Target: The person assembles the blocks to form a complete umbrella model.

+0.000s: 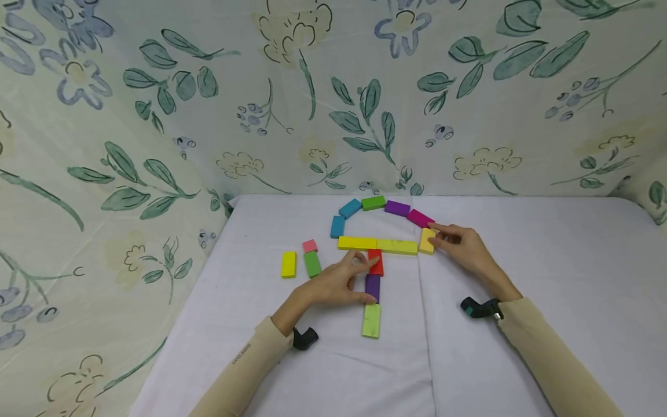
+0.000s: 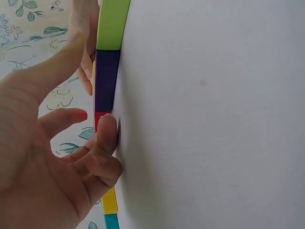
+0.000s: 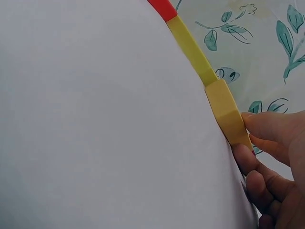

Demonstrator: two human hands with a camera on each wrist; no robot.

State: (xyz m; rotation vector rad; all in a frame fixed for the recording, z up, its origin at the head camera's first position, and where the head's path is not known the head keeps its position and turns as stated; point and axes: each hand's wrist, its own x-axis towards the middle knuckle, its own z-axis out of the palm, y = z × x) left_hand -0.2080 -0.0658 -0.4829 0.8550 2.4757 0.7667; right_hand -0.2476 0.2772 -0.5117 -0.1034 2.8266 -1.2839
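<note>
Wooden-looking coloured blocks lie flat on the white cloth, set as an arch over a bar with a stem below. My left hand (image 1: pixel 339 282) is over the stem, forefinger at the red block (image 1: pixel 376 269) and thumb at the lower end of the purple block (image 1: pixel 372 285). Below these lies a lime block (image 1: pixel 372 322). At the arch's right end, my right hand (image 1: pixel 465 248) pinches a pale orange block (image 3: pixel 224 107) by its outer end. Two yellow blocks (image 1: pixel 357 243) form the bar, and a magenta block (image 1: pixel 420 218) sits just above the pale orange one.
Blue blocks (image 1: pixel 338 226), a green block (image 1: pixel 373 202) and a violet block (image 1: pixel 398 208) make up the rest of the arch. Left of the stem lie a yellow block (image 1: pixel 289 264), a pink block (image 1: pixel 310 245) and a green block (image 1: pixel 312 263). Floral cloth (image 1: pixel 292 145) hangs behind.
</note>
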